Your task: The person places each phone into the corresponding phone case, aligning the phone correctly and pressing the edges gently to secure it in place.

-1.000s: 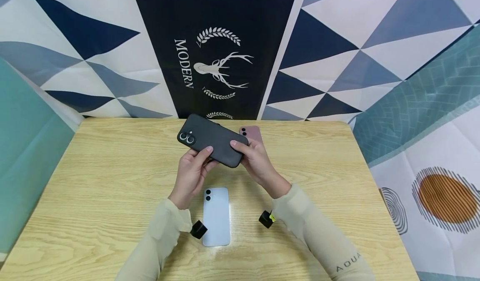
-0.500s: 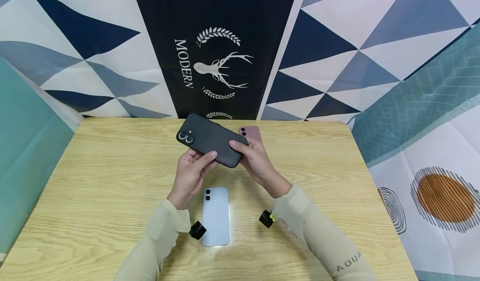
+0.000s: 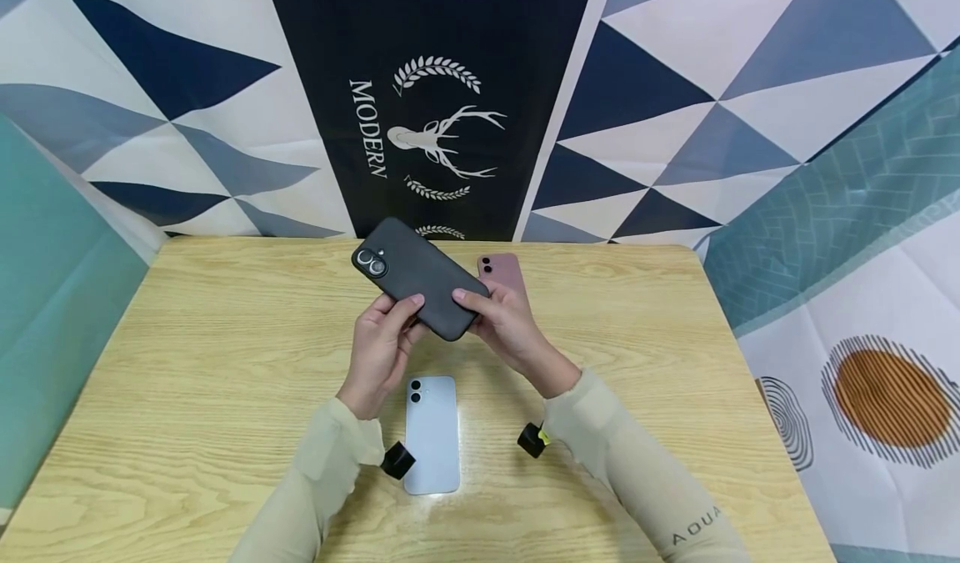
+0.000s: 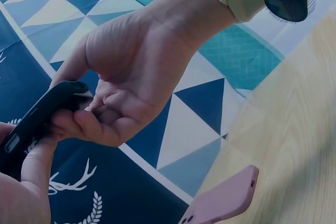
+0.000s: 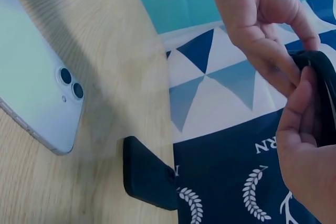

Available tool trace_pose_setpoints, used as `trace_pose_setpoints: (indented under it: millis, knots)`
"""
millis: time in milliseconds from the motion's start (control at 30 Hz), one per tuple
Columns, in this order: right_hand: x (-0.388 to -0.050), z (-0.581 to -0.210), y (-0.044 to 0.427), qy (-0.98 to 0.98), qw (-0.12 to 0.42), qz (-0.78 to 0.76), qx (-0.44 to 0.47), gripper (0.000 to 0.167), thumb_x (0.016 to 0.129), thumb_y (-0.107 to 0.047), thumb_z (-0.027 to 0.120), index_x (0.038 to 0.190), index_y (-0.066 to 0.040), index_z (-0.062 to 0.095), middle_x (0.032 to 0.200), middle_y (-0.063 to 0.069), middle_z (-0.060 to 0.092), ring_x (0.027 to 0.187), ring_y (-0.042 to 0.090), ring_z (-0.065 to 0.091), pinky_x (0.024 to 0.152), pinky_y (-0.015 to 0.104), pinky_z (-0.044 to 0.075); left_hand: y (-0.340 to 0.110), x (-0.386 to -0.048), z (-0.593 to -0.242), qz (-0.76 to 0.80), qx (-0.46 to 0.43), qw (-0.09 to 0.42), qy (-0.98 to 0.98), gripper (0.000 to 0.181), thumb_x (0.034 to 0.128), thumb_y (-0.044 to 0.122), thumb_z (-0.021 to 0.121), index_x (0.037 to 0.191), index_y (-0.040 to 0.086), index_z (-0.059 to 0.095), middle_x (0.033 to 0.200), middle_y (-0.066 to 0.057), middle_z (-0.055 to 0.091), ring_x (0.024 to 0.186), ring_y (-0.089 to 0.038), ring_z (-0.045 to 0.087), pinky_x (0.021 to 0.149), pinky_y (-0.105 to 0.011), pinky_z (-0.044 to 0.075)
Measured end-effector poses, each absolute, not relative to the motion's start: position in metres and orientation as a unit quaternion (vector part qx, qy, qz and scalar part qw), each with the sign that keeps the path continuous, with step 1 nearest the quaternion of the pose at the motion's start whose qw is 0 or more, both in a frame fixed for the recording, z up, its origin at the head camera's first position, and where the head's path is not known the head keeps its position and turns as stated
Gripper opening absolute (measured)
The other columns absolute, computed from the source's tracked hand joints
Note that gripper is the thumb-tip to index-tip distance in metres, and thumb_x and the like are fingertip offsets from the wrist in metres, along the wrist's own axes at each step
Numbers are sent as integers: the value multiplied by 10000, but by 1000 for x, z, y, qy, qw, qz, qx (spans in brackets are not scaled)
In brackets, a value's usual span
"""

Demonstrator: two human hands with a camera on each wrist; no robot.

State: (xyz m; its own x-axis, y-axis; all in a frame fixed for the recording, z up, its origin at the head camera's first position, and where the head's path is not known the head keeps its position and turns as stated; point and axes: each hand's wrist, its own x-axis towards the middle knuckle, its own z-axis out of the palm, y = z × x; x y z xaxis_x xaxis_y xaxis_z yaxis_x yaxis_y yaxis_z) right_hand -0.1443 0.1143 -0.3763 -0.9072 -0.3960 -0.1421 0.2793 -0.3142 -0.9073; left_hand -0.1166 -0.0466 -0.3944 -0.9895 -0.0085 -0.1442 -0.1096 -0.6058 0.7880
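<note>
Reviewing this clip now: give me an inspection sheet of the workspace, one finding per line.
Surface: wood-grain table, pale.
Job's things: black phone, held above the table, camera side up; whether it wears a case is unclear.
Clutter: pale phone between the forearms; pink phone beyond the right hand; dark flat item in the right wrist view.
Hands: left hand and right hand both grip the black phone, thumbs on its back.
Cables: nothing seen.
Surroundings: triangle-patterned covering; dark panel with "MODERN" and a deer head.
</note>
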Motion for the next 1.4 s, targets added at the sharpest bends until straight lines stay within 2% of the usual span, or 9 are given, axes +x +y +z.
trace_pose_setpoints:
  millis: [67, 167, 300, 433, 567, 733, 933, 1200, 1400]
  knots:
    - [-145, -379, 115, 550, 218, -804, -53, 175, 923, -32, 459, 1075, 37, 516, 891, -22, 665, 750, 58, 657, 673, 205, 546, -47, -117, -395, 889, -72, 30, 451, 264, 904, -31, 514, 1166, -51, 537, 938, -27, 710, 842, -108, 701, 760, -211, 560]
    - [-146, -382, 117, 561, 229, -794, -49, 77, 923, -65, 471, 948, -30, 536, 834, -17, 653, 704, 61, 652, 653, 206, 551, -49, -117, -396, 879, -80, 37, 468, 265, 906, -20, 519, 1166, -63, 539, 900, -11, 720, 820, -100, 703, 736, -207, 565]
    - [-148, -388, 122, 589, 239, -770, -55, 174, 933, -132, 470, 800, -100, 578, 733, -37, 645, 628, 57, 635, 593, 208, 536, -52, -117, -397, 863, -89, 48, 495, 224, 912, 12, 533, 1123, -56, 567, 844, 9, 726, 765, -81, 703, 682, -190, 569]
    - [-149, -390, 127, 599, 243, -760, -64, 233, 942, -175, 461, 807, -134, 647, 721, -54, 675, 624, 53, 644, 572, 200, 525, -52, -118, -399, 849, -98, 55, 516, 169, 906, 43, 545, 1045, -35, 602, 766, 27, 717, 638, -31, 661, 545, -129, 513]
    - [-150, -387, 128, 603, 241, -758, -54, 254, 945, -190, 452, 822, -161, 672, 711, -64, 670, 622, 45, 627, 594, 182, 531, -52, -118, -401, 841, -108, 54, 527, 107, 900, 70, 550, 933, 28, 642, 690, 36, 692, 551, -18, 602, 459, -124, 431]
    - [-153, -385, 130, 612, 234, -754, -52, 240, 950, -221, 434, 841, -155, 636, 646, -44, 625, 559, 70, 556, 558, 194, 508, -54, -119, -402, 835, -106, 69, 535, 130, 910, 108, 549, 887, 63, 669, 713, 29, 706, 616, -51, 666, 532, -169, 531]
    - [-156, -385, 131, 606, 216, -764, -46, 226, 967, -231, 426, 888, -132, 614, 628, -22, 637, 536, 91, 586, 534, 206, 506, -56, -118, -400, 815, -91, 133, 557, 191, 923, 222, 559, 830, 102, 676, 709, 26, 711, 619, -92, 682, 556, -222, 556]
    - [-158, -383, 133, 621, 197, -759, -11, 224, 958, -236, 468, 833, -116, 610, 574, -46, 616, 448, 68, 502, 451, 181, 442, -56, -116, -401, 792, -36, 214, 570, 269, 938, 242, 541, 1020, 6, 640, 765, 24, 722, 672, -123, 699, 603, -271, 578]
    - [-157, -379, 134, 614, 184, -768, 6, 267, 962, -202, 475, 760, -118, 629, 535, -29, 618, 424, 74, 537, 443, 194, 480, -59, -119, -402, 789, -54, 231, 567, 320, 954, 370, 499, 971, 75, 621, 812, 41, 679, 701, -89, 665, 634, -239, 555]
